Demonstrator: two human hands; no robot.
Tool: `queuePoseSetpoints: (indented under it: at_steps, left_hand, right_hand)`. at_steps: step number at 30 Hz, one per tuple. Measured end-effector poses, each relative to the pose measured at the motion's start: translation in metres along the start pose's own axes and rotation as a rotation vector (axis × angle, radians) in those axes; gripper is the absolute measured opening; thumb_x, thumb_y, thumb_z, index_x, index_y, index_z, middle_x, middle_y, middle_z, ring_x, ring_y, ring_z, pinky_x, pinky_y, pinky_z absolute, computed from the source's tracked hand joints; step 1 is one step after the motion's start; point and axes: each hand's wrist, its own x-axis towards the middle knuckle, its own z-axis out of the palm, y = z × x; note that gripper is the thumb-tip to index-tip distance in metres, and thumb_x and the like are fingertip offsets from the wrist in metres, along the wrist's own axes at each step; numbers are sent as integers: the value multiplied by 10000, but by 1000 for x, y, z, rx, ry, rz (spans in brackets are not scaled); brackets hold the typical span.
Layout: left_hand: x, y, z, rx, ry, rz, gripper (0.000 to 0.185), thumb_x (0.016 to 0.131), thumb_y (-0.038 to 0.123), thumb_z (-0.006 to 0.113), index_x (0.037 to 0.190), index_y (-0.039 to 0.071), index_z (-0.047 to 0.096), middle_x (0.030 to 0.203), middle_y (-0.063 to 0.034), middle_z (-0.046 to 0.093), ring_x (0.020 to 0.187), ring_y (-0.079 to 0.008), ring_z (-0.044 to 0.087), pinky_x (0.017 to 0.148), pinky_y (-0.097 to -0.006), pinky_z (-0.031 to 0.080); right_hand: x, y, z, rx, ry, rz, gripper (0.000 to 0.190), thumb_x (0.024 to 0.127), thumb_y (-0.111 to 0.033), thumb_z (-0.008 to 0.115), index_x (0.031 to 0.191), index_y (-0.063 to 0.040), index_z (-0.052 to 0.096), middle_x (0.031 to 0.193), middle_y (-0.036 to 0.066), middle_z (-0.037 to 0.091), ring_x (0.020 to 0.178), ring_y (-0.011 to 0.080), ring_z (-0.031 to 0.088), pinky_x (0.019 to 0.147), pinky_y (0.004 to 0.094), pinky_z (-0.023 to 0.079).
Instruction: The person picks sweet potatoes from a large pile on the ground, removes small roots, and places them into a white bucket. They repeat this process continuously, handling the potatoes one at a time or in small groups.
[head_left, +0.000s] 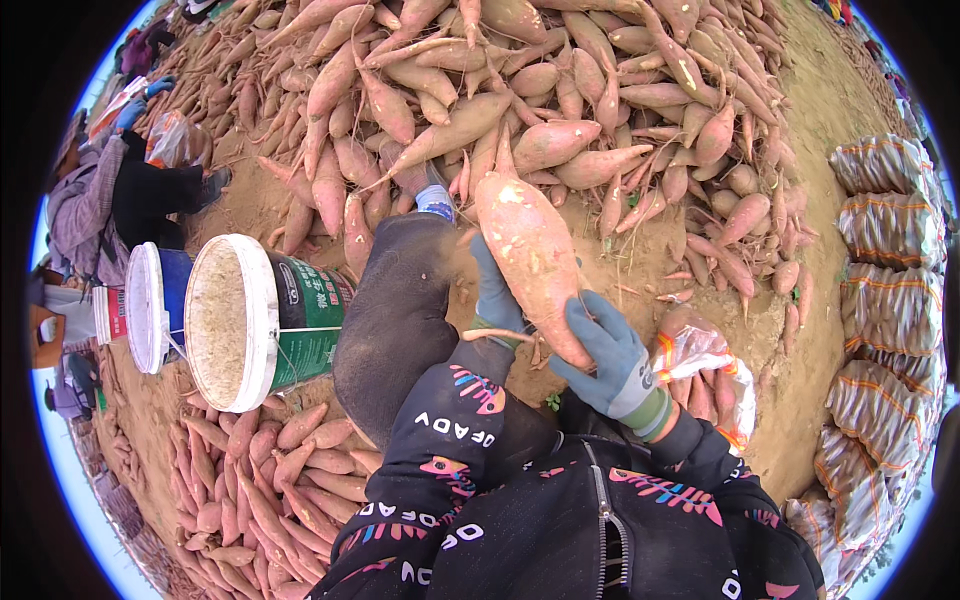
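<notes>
A large pink sweet potato (529, 259), with patches of pale scraped skin, is held in front of me above the dirt. My left hand (496, 292), in a grey-blue work glove, supports it from behind on its left side; most of the fingers are hidden. Around its lower tip curl the fingers of my right hand (609, 358), gloved the same way. A thin stray root (496, 334) lies across my left wrist. Just beyond is a big heap of sweet potatoes (559, 144), with my sock and shoe (424, 184) at its edge.
A plastic bag (705, 367) of sweet potatoes sits at my right. Filled sacks (892, 300) line the far right. To the left are a tipped green bucket (300, 322), a blue bucket (154, 307) and a second pile (270, 480). Another person (112, 187) works beyond.
</notes>
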Motion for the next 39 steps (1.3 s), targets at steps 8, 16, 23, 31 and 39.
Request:
queuePoseSetpoints:
  at_steps: [8,16,23,31,39]
  left_hand:
    - [18,11,-8,484,-125,198,417,1008,352,379,1351,115,375,1255,-86,483,1141,-225,480,1007,-360,416]
    - [-25,24,15,41,93,127,461,993,434,349,1362,159,364,1216,-75,519,1116,-246,515,1010,-391,411]
    - [-131,62,54,44,192,349,492,969,473,357,1351,164,388,1246,-70,509,1151,-242,486,1027,-397,379]
    - [-356,123,92,120,363,955,528,941,517,366,1338,171,415,1280,-64,497,1191,-239,453,1048,-404,343]
    - [-669,158,103,189,701,1872,566,914,561,375,1324,178,441,1314,-58,485,1231,-235,420,1069,-411,306]
  right_hand:
    - [-41,36,-10,242,-30,191,470,808,-87,671,1249,-8,528,1011,164,656,880,265,657,742,325,519]
    - [-72,88,-20,161,197,416,516,855,-59,622,1336,14,451,1079,114,607,820,128,583,734,259,492]
    - [-64,58,-16,310,37,300,486,879,-57,610,1335,16,458,1078,82,617,846,100,574,750,236,482]
    - [-28,53,6,539,-236,153,437,908,-54,577,1323,26,467,1108,58,586,975,128,557,867,249,450]
    - [38,109,2,633,-363,457,295,886,-125,592,1176,-84,551,753,-26,514,560,53,474,439,184,323]
